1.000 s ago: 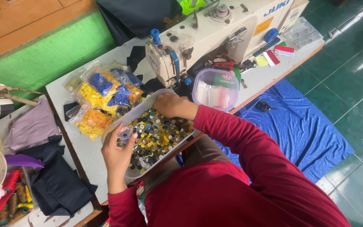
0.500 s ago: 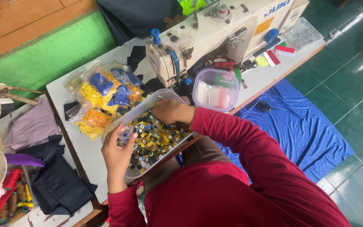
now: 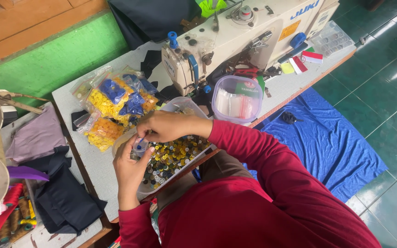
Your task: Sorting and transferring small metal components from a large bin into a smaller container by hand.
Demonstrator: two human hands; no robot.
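A: Where is the small clear bag?

B: Over the tray of mixed buttons on the counter. Left hand closed around it, mouth facing up, long axis roughly vertical. Right hand pinches at its opening, fingertips closed; contents too small to tell.

A: Handling?

B: Judged light, limp, slippery film. Best held by the rim; squeezing the body would likely collapse it.
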